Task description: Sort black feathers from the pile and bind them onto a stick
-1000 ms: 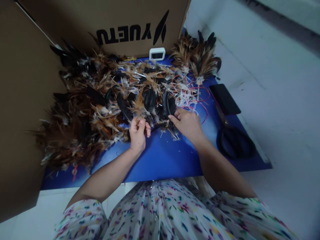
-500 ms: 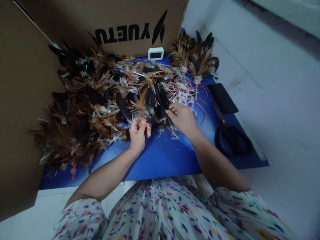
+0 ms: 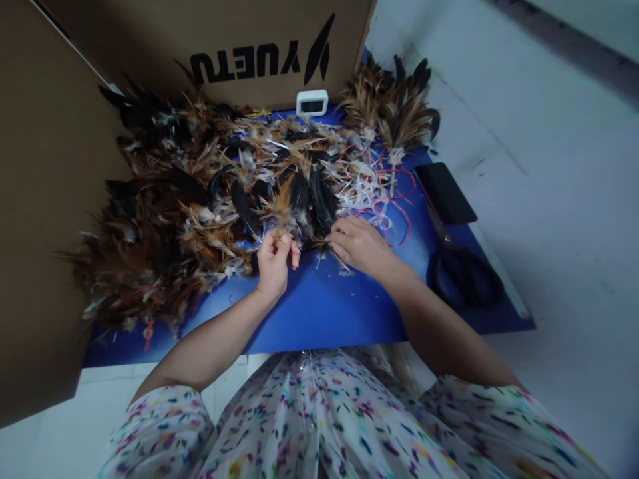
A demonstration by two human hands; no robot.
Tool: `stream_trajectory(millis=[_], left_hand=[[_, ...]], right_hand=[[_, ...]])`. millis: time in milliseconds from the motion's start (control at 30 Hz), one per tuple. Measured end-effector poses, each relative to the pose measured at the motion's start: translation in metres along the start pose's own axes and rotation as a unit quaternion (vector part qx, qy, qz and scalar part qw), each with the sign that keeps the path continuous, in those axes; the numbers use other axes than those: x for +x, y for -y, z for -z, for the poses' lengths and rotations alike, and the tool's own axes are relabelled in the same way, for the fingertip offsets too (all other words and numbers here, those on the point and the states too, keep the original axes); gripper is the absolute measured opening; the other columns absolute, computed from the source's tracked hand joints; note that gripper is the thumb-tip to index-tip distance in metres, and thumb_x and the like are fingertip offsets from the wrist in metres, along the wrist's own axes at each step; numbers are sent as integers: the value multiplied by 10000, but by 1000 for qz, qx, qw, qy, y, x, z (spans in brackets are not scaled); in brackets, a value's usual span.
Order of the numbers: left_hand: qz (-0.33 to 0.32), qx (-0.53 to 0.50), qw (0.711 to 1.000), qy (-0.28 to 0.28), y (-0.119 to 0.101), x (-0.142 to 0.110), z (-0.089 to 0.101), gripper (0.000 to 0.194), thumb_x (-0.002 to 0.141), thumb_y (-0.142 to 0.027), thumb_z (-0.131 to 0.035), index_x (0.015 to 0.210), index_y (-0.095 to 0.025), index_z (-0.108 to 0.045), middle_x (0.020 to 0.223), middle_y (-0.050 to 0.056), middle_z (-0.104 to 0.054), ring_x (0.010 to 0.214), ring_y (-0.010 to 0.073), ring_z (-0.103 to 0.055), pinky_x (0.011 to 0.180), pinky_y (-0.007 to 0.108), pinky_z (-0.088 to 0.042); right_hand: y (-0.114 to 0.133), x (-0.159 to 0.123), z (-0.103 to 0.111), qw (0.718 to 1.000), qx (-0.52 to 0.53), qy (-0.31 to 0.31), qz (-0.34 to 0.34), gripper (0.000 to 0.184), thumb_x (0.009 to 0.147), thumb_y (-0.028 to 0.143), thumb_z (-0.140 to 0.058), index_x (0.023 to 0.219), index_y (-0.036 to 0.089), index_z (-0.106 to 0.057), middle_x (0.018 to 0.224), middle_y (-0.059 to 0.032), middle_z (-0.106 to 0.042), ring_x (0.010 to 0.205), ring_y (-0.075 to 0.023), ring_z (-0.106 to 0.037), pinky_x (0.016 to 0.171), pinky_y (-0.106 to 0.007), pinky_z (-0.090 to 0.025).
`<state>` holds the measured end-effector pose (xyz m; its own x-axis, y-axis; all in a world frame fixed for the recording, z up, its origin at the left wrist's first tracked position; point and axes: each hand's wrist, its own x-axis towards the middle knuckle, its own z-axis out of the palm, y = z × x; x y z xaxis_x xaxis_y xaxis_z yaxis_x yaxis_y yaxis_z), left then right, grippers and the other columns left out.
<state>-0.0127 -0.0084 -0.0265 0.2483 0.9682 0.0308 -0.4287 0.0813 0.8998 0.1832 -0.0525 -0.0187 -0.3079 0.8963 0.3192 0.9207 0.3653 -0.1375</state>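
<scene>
Two hands meet feathers above a blue tabletop (image 3: pixel 319 313): my left hand (image 3: pixel 272 269) appears to pinch a brown tuft (image 3: pixel 282 203) at its base; my right hand (image 3: pixel 362 249) touches dark feathers (image 3: pixel 322 199), grip unclear. Loose fingertips could drop quills; red string (image 3: pixel 408 223) nearby could snag.

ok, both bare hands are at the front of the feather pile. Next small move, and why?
I'd probably draw the right hand slightly toward the left hand: its fingertips are by the lower end of a long, curved black feather, and the left thumb and fingers are bunched nearby. Can't tell whether either hand grips anything.
</scene>
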Motion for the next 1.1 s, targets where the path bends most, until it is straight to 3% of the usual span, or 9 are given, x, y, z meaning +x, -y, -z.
stream_trajectory(millis=[133,267,367,467,633,867,1100], left_hand=[[8,2,1000,5,0,1,0,417,759,-491,-769,799,-199,-474,574,-76,-591,375,43,-455,349,162,-332],[16,2,999,27,0,0,0,398,777,-467,-760,791,-201,-465,580,-73,-599,375,47,-473,352,164,-337],[35,-1,998,60,0,-4,-2,396,784,-458,-756,767,-195,-461,598,-66,-606,379,41,-479,358,165,-345],[56,-1,994,95,2,-8,-2,399,781,-466,-758,757,-186,-474,619,-58,-612,377,35,-483,356,166,-346],[62,17,988,142,4,-10,1,371,810,-483,-725,762,-175,-523,643,-46,-617,392,31,-490,377,170,-360],[64,15,986,153,2,-11,3,318,828,-440,-720,767,-164,-574,658,-28,-622,408,29,-494,390,165,-367],[111,14,982,151,-2,-15,1,331,769,-450,-772,791,-167,-602,575,-33,-594,471,82,-604,395,155,-421]], right_hand=[[1,-1,-5,988,134,-69,-37,173,920,173,-531,880,149,-697,927,-108,-666,884,-217,-591,803,-371,-477],[7,2,0,924,318,-137,-159,103,849,240,-626,794,187,-694,852,-46,-654,726,-147,-576,654,-300,-459],[16,8,9,862,424,-137,-240,125,793,307,-678,743,193,-688,726,-10,-640,636,-124,-543,592,-284,-429],[25,15,17,806,510,-110,-277,132,736,316,-716,751,193,-671,654,16,-637,575,-105,-533,559,-265,-439],[37,19,15,753,588,-90,-280,178,699,299,-756,728,194,-615,626,25,-634,555,-97,-572,534,-243,-463],[41,7,-1,709,624,-124,-303,217,677,305,-789,710,200,-602,621,40,-631,557,-91,-578,525,-225,-457],[43,3,-1,747,589,-107,-289,233,712,358,-771,710,200,-599,638,38,-617,564,-87,-541,543,-239,-439]])
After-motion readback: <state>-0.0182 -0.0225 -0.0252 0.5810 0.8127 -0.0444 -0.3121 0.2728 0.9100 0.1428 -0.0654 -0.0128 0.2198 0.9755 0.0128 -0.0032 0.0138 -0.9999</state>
